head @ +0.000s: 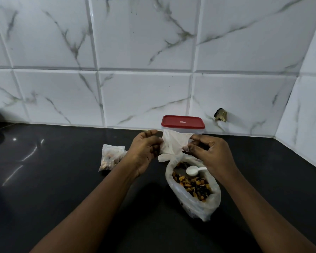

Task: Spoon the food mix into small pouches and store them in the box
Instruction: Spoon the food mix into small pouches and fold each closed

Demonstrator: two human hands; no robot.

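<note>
Pouch (172,144), small and of thin white film, held in the air between left hand (144,152) and right hand (211,154). Each of the hands pinches one side edge between thumb and curled fingers, so that the film is drawn taut; whether it holds anything cannot be told. Directly below and nearer lies a large plastic bag (204,205) on the dark surface (62,179), its mouth open on the brown and orange food mix (193,185). A white spoon (192,170) rests bowl-up on the mix, its handle running right beneath the right hand. A filled pouch (110,158) lies on the surface just left of the left hand. The box (182,123), red lid on, stands at the far edge against the tiled wall (135,52), behind the held pouch.
</note>
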